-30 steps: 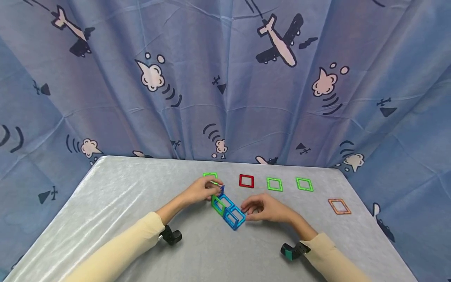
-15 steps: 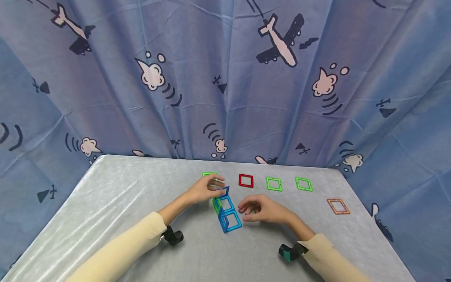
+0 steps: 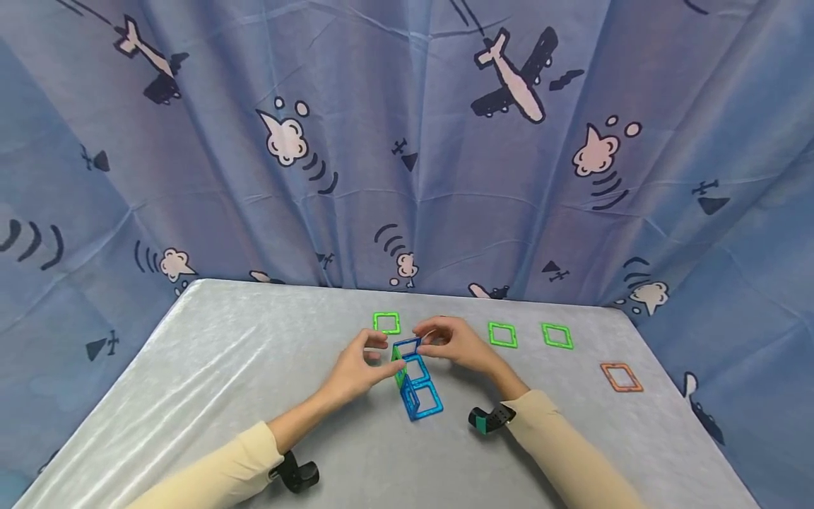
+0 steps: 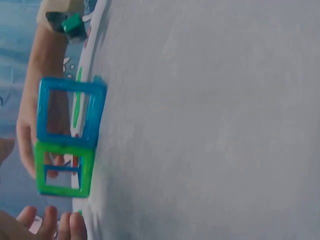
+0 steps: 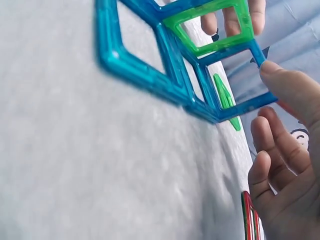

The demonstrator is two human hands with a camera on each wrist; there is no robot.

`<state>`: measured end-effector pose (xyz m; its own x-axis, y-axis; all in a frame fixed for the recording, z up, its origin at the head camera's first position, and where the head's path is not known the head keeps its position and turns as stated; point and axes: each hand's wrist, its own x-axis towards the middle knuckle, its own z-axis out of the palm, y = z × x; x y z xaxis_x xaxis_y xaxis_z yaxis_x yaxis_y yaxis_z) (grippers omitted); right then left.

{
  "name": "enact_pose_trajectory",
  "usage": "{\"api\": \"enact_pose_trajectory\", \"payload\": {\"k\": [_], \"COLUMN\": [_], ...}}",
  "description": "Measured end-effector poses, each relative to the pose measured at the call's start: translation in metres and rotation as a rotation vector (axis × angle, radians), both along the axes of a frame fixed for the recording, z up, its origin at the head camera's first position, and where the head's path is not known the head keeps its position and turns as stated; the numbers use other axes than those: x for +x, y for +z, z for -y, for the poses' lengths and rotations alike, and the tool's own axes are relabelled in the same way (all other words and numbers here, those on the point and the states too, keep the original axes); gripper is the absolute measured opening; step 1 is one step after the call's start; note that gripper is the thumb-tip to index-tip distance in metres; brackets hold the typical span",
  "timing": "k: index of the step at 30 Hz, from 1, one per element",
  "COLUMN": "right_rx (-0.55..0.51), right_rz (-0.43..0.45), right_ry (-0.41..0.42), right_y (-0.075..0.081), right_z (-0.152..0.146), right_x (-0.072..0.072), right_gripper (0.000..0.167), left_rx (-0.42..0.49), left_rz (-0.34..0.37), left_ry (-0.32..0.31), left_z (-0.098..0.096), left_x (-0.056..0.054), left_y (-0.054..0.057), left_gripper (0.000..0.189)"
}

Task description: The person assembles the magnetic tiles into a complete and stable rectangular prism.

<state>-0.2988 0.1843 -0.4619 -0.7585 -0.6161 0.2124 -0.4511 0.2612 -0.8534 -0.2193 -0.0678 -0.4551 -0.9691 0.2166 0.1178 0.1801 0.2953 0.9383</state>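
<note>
Square magnetic tiles form a small structure mid-table. Two blue tiles (image 3: 439, 407) lie flat in a row, with a green tile (image 5: 246, 21) upright along the left side. One blue tile (image 3: 408, 400) stands at the near end; another upright blue tile (image 5: 247, 107) closes the far end. My right hand (image 3: 463, 348) has its thumb at that far tile's edge, while its fingers bend loosely, apart from the thumb. Left of the structure, my left hand (image 3: 352, 369) is spread; its thumb overlaps the green tile in the head view, and its fingers show a gap from the tiles in the left wrist view.
Loose green tiles lie at the back: one (image 3: 386, 333) behind the structure, two more, including this green tile (image 3: 503, 345), to the right. An orange tile (image 3: 622, 390) lies farther right. A red tile (image 5: 246, 215) sits behind my right hand. A curtain (image 3: 356, 141) hangs beyond the table.
My left hand has let go of the far blue tile and drawn back with spread fingers. My right hand has moved up and left to that tile. The structure has turned slightly.
</note>
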Motion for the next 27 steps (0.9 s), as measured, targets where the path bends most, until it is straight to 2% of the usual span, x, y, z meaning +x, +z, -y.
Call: {"api": "enact_pose_trajectory", "payload": {"k": [7, 15, 18, 23, 27], "right_rx": [-0.012, 0.003, 0.015, 0.025, 0.034], "right_rz": [-0.028, -0.047, -0.053, -0.052, -0.043], "right_ry": [-0.035, -0.062, -0.07, -0.09, -0.107], "right_y": [-0.004, -0.004, -0.001, 0.004, 0.005], "right_z": [0.007, -0.003, -0.012, -0.03, -0.043], "right_x": [-0.004, -0.001, 0.004, 0.016, 0.026], "right_gripper": [0.019, 0.013, 0.012, 0.011, 0.013], "left_rx": [0.012, -0.007, 0.011, 0.075, 0.055], "left_rz": [0.001, 0.022, 0.038, 0.084, 0.09], "left_ry": [0.008, 0.027, -0.023, -0.181, -0.274], "left_z": [-0.012, -0.018, -0.022, -0.027, -0.031], "left_x": [0.004, 0.002, -0.003, -0.017, -0.027], "left_y": [-0.004, -0.006, -0.007, -0.004, 0.003], "left_gripper": [0.052, 0.054, 0.051, 0.04, 0.035]}}
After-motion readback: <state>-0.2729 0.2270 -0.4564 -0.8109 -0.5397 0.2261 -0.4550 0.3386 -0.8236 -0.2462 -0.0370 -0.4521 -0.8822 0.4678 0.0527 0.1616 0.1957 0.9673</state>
